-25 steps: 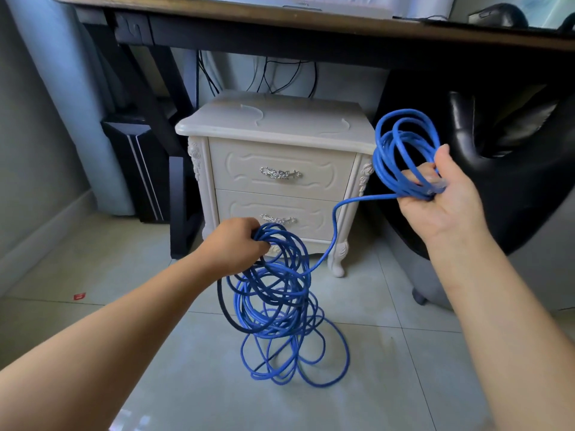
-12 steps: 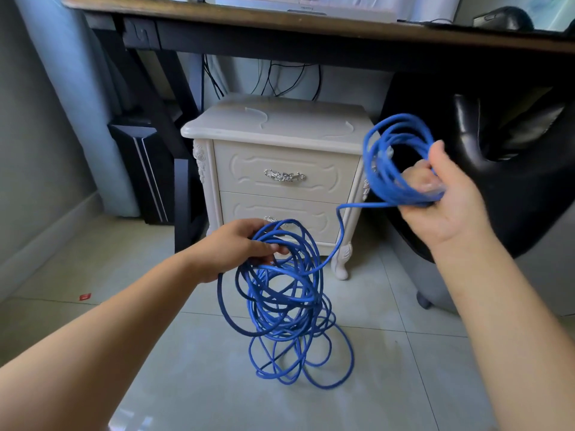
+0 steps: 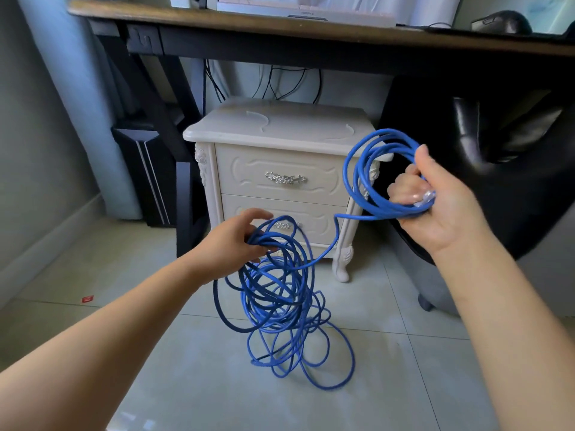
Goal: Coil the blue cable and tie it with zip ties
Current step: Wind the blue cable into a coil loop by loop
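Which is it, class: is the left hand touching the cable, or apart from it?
Touching. The head view shows the left hand with its fingers curled round a bunch of cable loops, no gap between them.

In the hanging tangle of the blue cable (image 3: 280, 293) the loops cross so thickly that no single strand can be followed, and its far end is lost among them. The left hand (image 3: 236, 241) buries its fingertips behind the strands it grips, while the right hand (image 3: 435, 206) partly covers its fingers with its own thumb, and the clear plug (image 3: 427, 199) there is a blur. The tabletop (image 3: 249, 24) is cut by the top edge, the black chair (image 3: 497, 150) by the right, and the red scrap (image 3: 87, 299) is too small to identify.
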{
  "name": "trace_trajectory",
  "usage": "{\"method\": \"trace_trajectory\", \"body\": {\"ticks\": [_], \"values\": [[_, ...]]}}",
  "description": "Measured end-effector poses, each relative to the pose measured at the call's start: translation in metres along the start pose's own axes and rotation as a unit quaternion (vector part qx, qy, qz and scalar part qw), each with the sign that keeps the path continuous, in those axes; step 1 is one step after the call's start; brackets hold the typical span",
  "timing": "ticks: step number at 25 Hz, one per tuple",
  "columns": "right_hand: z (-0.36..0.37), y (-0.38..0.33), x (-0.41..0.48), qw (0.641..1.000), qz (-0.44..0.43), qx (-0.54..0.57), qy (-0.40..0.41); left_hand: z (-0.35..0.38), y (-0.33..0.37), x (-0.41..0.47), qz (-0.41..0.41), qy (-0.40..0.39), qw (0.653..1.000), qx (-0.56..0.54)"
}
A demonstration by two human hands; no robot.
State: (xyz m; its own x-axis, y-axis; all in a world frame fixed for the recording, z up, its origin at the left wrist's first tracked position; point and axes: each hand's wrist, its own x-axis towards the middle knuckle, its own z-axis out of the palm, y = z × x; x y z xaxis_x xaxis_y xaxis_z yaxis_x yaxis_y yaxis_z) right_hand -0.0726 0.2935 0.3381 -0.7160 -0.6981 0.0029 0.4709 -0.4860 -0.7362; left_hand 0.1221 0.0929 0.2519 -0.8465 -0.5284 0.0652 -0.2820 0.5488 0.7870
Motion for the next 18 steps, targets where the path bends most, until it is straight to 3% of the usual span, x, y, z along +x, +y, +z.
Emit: {"method": "trace_trajectory", "body": {"ticks": [5,11,13,15,16,18], "values": [[0.004,0.000,-0.003,1.000,-0.003,0.030,0.008,0.002,0.003,0.003,0.058,0.071,0.968,0.234],[0.008,0.001,-0.006,0.999,-0.021,0.037,-0.001,0.003,0.007,0.008,-0.022,0.085,0.936,0.341],[0.010,0.000,-0.006,0.999,-0.029,0.034,-0.006,0.004,0.003,0.008,-0.044,0.072,0.901,0.426],[0.011,0.004,-0.005,0.999,-0.035,0.001,0.002,0.006,-0.003,0.009,-0.006,0.076,0.853,0.516],[0.011,0.009,-0.003,0.999,-0.042,-0.033,0.009,0.007,-0.004,0.010,0.018,0.071,0.852,0.519],[0.010,0.025,-0.001,0.989,-0.064,-0.134,0.025,0.006,-0.007,0.012,0.026,0.038,0.886,0.462]]}}
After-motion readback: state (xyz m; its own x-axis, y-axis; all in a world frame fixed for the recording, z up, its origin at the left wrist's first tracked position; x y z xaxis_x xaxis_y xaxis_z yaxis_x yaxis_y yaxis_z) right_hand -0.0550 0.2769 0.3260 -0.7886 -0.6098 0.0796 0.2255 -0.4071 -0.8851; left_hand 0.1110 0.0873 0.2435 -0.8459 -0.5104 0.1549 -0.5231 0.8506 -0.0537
